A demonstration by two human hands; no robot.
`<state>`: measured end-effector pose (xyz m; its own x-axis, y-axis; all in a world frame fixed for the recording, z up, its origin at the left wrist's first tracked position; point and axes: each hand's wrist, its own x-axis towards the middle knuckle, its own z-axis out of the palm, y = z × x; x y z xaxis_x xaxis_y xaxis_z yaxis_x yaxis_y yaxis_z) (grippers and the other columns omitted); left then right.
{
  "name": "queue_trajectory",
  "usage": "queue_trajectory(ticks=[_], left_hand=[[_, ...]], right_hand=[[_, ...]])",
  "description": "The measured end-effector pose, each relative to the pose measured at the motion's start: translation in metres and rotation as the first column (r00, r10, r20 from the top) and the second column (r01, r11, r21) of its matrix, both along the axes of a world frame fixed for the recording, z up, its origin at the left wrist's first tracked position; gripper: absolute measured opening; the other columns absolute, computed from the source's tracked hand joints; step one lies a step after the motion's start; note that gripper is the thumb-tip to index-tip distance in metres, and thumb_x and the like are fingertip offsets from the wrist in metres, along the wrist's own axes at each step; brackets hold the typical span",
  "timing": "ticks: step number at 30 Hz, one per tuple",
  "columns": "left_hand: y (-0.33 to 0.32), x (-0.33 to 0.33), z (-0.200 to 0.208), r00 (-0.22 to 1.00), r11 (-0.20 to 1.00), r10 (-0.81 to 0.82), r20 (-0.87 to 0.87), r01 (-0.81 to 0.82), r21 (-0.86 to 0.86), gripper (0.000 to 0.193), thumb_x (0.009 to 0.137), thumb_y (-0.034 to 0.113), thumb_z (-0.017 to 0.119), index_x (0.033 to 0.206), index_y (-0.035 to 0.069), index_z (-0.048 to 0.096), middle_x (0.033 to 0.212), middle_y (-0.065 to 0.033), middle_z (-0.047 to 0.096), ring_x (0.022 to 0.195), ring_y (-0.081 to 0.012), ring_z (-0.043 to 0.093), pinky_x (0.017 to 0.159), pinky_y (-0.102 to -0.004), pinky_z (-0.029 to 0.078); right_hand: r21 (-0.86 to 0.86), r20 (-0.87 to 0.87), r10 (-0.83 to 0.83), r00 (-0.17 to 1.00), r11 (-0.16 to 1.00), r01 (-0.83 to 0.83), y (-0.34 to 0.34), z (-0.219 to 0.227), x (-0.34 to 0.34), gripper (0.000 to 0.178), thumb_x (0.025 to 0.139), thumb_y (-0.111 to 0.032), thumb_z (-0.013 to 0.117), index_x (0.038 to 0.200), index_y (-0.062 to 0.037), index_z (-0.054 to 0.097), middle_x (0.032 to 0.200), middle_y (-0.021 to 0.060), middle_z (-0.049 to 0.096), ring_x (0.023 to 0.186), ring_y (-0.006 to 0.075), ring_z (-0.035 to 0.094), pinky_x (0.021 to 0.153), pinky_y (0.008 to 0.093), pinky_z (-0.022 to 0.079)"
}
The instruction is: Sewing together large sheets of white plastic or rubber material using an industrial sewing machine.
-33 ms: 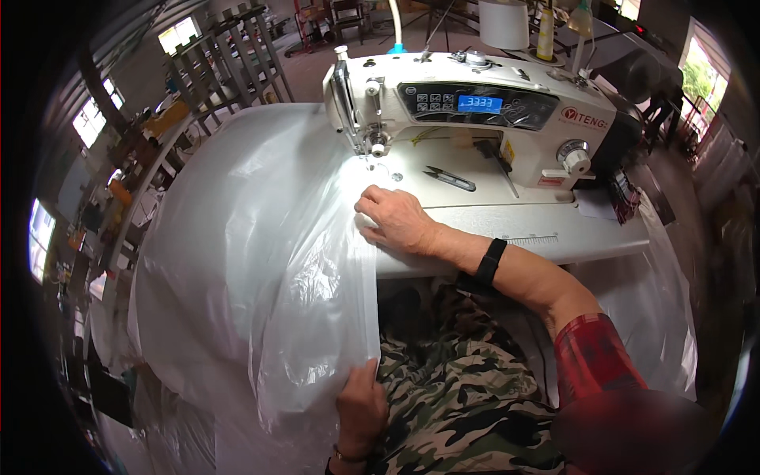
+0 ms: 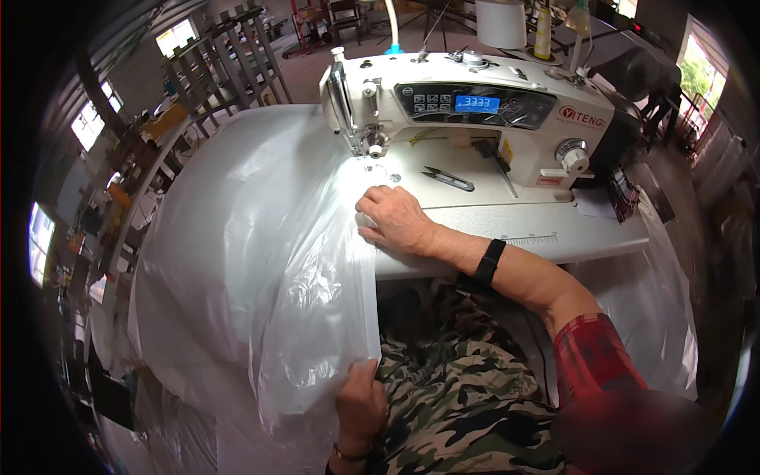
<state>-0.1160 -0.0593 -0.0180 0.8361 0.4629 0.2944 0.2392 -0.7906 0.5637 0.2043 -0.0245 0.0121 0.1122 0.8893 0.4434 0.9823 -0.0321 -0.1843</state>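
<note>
A large translucent white plastic sheet spreads over the left of the sewing machine and hangs down in front of it. Its straight folded edge runs from near the lit needle area toward my lap. Just in front of the presser foot, my right hand pinches this edge on the machine bed, fingers closed. Lower down, by my camouflage trousers, my left hand grips the same edge with fingers closed. Where the sheet meets the needle, glare hides the detail.
Small thread snips lie on the machine bed beneath the arm, beside a dark-handled tool. A white thread cone stands behind the machine. At the back left is a metal rack. More plastic sheet hangs at the right.
</note>
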Motion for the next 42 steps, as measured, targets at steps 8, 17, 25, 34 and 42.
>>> queue_trajectory(ticks=[8, 17, 25, 34, 42], left_hand=[[0.028, 0.039, 0.017, 0.997, 0.996, 0.015, 0.075, -0.009, -0.088, 0.021, 0.078, -0.003, 0.049, 0.092, -0.005, 0.065, 0.081, -0.0218, 0.060, 0.080, -0.0398, 0.061, 0.073, -0.0447, 0.049], [0.082, 0.100, 0.038, 0.987, 0.998, -0.056, 0.149, 0.055, 0.014, 0.018, 0.081, -0.002, 0.048, 0.088, -0.005, 0.064, 0.081, -0.0221, 0.061, 0.076, -0.0390, 0.060, 0.071, -0.0430, 0.048], [0.110, 0.169, 0.042, 0.990, 0.991, -0.065, 0.126, 0.049, 0.127, 0.015, 0.084, 0.002, 0.052, 0.081, -0.004, 0.065, 0.081, -0.0241, 0.064, 0.076, -0.0421, 0.062, 0.070, -0.0477, 0.048], [0.094, 0.167, 0.059, 0.994, 0.966, 0.039, 0.097, -0.012, -0.260, 0.029, 0.091, 0.003, 0.050, 0.113, -0.005, 0.066, 0.088, -0.0190, 0.070, 0.081, -0.0305, 0.068, 0.077, -0.0386, 0.052], [0.004, 0.040, 0.050, 0.951, 0.912, -0.286, 0.115, 0.307, -0.272, 0.025, 0.091, 0.002, 0.058, 0.114, 0.001, 0.067, 0.108, -0.0165, 0.070, 0.098, -0.0303, 0.067, 0.088, -0.0370, 0.051]], right_hand=[[-0.092, -0.092, -0.074, 0.993, 0.994, 0.065, 0.004, -0.009, 0.006, 0.061, 0.089, -0.045, 0.062, 0.122, 0.0068, 0.056, 0.135, 0.0244, 0.054, 0.134, 0.0358, 0.043, 0.108, 0.0490, 0.031], [-0.168, -0.101, -0.094, 0.990, 0.983, 0.076, 0.005, -0.011, 0.007, 0.070, 0.092, -0.047, 0.057, 0.135, 0.0079, 0.048, 0.145, 0.0266, 0.044, 0.141, 0.0362, 0.034, 0.114, 0.0511, 0.025], [-0.099, -0.171, -0.092, 0.981, 0.992, 0.076, 0.004, -0.013, 0.009, 0.050, 0.094, -0.036, 0.056, 0.123, 0.0054, 0.055, 0.138, 0.0249, 0.051, 0.134, 0.0363, 0.042, 0.110, 0.0484, 0.028], [0.036, -0.258, -0.099, 0.961, 0.993, 0.112, 0.012, -0.016, 0.016, 0.033, 0.092, -0.024, 0.056, 0.110, 0.0023, 0.063, 0.121, 0.0201, 0.062, 0.116, 0.0336, 0.054, 0.101, 0.0459, 0.036], [0.437, -0.356, 0.001, 0.934, 0.884, 0.165, -0.023, 0.002, -0.008, 0.022, 0.091, -0.021, 0.064, 0.099, -0.0005, 0.065, 0.101, 0.0208, 0.068, 0.093, 0.0335, 0.066, 0.078, 0.0390, 0.053]])
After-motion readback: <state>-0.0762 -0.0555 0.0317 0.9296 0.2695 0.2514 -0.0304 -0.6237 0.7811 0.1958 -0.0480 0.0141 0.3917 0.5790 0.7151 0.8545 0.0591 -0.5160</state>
